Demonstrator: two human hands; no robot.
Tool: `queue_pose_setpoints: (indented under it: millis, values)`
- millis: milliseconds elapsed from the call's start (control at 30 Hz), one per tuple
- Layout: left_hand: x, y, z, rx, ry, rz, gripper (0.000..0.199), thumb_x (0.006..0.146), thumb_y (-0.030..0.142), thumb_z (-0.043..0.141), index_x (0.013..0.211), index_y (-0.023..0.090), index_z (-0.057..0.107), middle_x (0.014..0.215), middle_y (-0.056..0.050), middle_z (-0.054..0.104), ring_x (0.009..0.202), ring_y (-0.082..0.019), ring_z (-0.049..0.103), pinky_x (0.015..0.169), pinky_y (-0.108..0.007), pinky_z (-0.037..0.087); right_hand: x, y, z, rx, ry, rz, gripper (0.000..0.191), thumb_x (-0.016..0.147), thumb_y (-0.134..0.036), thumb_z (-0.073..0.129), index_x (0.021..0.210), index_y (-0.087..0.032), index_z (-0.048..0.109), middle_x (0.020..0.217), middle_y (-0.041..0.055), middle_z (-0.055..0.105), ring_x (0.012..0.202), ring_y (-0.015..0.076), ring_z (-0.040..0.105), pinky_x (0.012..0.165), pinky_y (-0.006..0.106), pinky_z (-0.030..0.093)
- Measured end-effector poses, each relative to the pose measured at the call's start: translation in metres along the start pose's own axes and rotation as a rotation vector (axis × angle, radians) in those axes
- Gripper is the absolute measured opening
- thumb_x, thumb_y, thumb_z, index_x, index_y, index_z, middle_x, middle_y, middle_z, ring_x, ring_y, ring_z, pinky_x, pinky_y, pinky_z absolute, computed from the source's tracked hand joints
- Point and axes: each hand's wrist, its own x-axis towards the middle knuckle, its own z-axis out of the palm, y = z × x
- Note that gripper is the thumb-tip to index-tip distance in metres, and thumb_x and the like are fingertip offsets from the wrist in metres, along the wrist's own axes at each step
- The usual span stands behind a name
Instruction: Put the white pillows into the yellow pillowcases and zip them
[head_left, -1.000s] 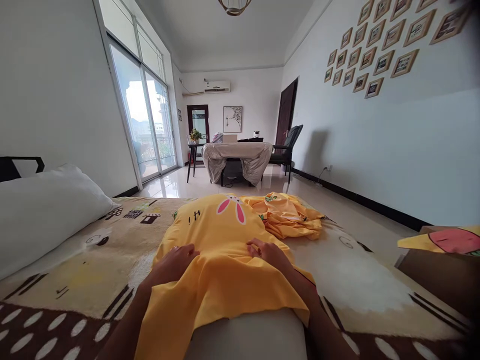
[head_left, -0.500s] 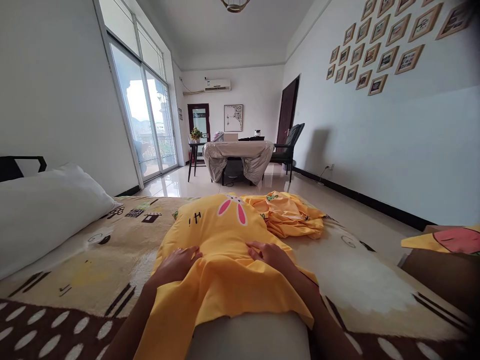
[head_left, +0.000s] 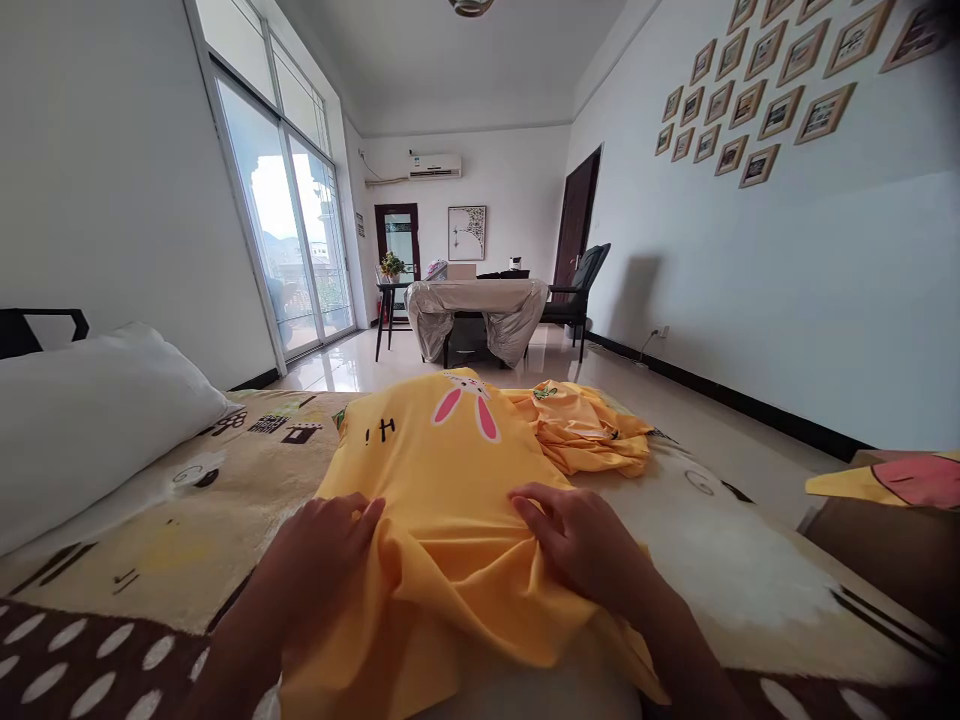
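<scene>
A yellow pillowcase [head_left: 442,460] with a rabbit print and "Hi" letters lies over a pillow, its far part filled out and its near end loose and folded. My left hand [head_left: 330,535] is closed on the fabric at the left side, thumb and fingers pinching it. On the right side my right hand [head_left: 574,530] likewise grips the cloth between thumb and fingers. Part of the pale pillow [head_left: 547,690] shows under the loose near end.
A white pillow [head_left: 112,420] lies on the left of the patterned blanket [head_left: 247,490]. Crumpled yellow-orange fabric [head_left: 592,430] sits beyond my right hand. At the right edge is a brown box [head_left: 877,545] with yellow cloth on it. A covered table [head_left: 480,295] stands farther off.
Both hands have come nearer to me and moved slightly apart, now gripping the fabric. The pillowcase's printed part looks stretched and raised, and its loose end has shifted toward me.
</scene>
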Motion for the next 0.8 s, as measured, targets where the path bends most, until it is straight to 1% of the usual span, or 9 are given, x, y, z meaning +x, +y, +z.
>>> queue_pose_setpoints:
  millis: [67, 167, 300, 400, 500, 567, 633, 700, 800]
  values:
    - [-0.003, 0.003, -0.006, -0.091, -0.009, -0.063, 0.048, 0.095, 0.038, 0.019, 0.075, 0.021, 0.059, 0.08, -0.008, 0.067, 0.082, -0.024, 0.061, 0.075, -0.036, 0.038, -0.005, -0.003, -0.005, 0.004, 0.021, -0.012, 0.04, 0.094, -0.042, 0.034, 0.097, -0.024, 0.07, 0.08, 0.0024, 0.073, 0.07, 0.0176, 0.065, 0.064, 0.027, 0.039]
    - [-0.01, 0.006, -0.013, -0.14, 0.003, -0.064, 0.049, 0.093, 0.043, 0.018, 0.073, 0.022, 0.058, 0.078, -0.006, 0.067, 0.079, -0.024, 0.061, 0.073, -0.036, 0.036, -0.013, -0.008, -0.009, 0.009, 0.072, -0.063, 0.039, 0.094, -0.043, 0.035, 0.093, -0.025, 0.069, 0.078, 0.0014, 0.072, 0.069, 0.0168, 0.065, 0.064, 0.026, 0.039]
    - [-0.023, 0.003, -0.016, -0.179, 0.052, -0.074, 0.048, 0.091, 0.051, 0.021, 0.082, 0.025, 0.061, 0.071, -0.001, 0.066, 0.075, -0.022, 0.062, 0.069, -0.033, 0.037, -0.023, -0.012, -0.013, 0.029, 0.128, -0.136, 0.038, 0.095, -0.042, 0.035, 0.093, -0.024, 0.069, 0.08, 0.0011, 0.072, 0.071, 0.0157, 0.066, 0.064, 0.025, 0.041]
    - [-0.032, -0.002, -0.013, -0.223, 0.105, -0.012, 0.048, 0.09, 0.056, 0.025, 0.094, 0.028, 0.065, 0.082, 0.0, 0.071, 0.08, -0.02, 0.065, 0.07, -0.029, 0.041, -0.03, -0.014, -0.017, 0.037, 0.156, -0.168, 0.039, 0.095, -0.042, 0.035, 0.096, -0.024, 0.069, 0.086, 0.0027, 0.073, 0.075, 0.0161, 0.067, 0.066, 0.026, 0.044]
    - [-0.041, -0.004, -0.011, -0.241, 0.131, 0.115, 0.052, 0.089, 0.06, 0.027, 0.111, 0.032, 0.064, 0.089, 0.0, 0.072, 0.08, -0.02, 0.067, 0.07, -0.027, 0.045, -0.036, -0.015, -0.019, -0.003, 0.17, -0.174, 0.041, 0.095, -0.046, 0.034, 0.099, -0.025, 0.069, 0.089, 0.0052, 0.073, 0.077, 0.0184, 0.068, 0.068, 0.028, 0.047]
    - [-0.046, -0.005, -0.01, -0.218, 0.114, 0.165, 0.052, 0.087, 0.062, 0.03, 0.12, 0.035, 0.061, 0.086, -0.001, 0.072, 0.077, -0.02, 0.067, 0.07, -0.028, 0.047, -0.04, -0.014, -0.021, -0.033, 0.153, -0.18, 0.042, 0.094, -0.048, 0.034, 0.101, -0.027, 0.069, 0.091, 0.0061, 0.073, 0.077, 0.02, 0.068, 0.067, 0.029, 0.048]
    - [-0.05, -0.006, -0.01, -0.189, 0.068, 0.18, 0.052, 0.084, 0.064, 0.039, 0.126, 0.039, 0.056, 0.09, -0.001, 0.072, 0.081, -0.021, 0.066, 0.075, -0.029, 0.049, -0.043, -0.013, -0.022, -0.05, 0.117, -0.191, 0.041, 0.093, -0.051, 0.036, 0.103, -0.028, 0.069, 0.092, 0.0063, 0.073, 0.079, 0.0215, 0.068, 0.066, 0.03, 0.049]
    - [-0.051, -0.008, -0.01, -0.16, 0.011, 0.17, 0.057, 0.079, 0.064, 0.049, 0.132, 0.041, 0.051, 0.1, -0.003, 0.071, 0.088, -0.024, 0.066, 0.081, -0.033, 0.05, -0.046, -0.01, -0.023, -0.053, 0.083, -0.201, 0.037, 0.091, -0.053, 0.043, 0.106, -0.03, 0.068, 0.094, 0.0062, 0.073, 0.082, 0.0228, 0.069, 0.067, 0.031, 0.049]
    - [-0.049, -0.012, -0.01, -0.103, -0.107, 0.13, 0.065, 0.075, 0.058, 0.058, 0.136, 0.041, 0.044, 0.104, -0.005, 0.07, 0.093, -0.027, 0.065, 0.085, -0.038, 0.05, -0.045, -0.007, -0.023, -0.04, 0.027, -0.19, 0.036, 0.085, -0.051, 0.054, 0.112, -0.029, 0.066, 0.096, 0.0062, 0.073, 0.084, 0.0235, 0.069, 0.069, 0.031, 0.05]
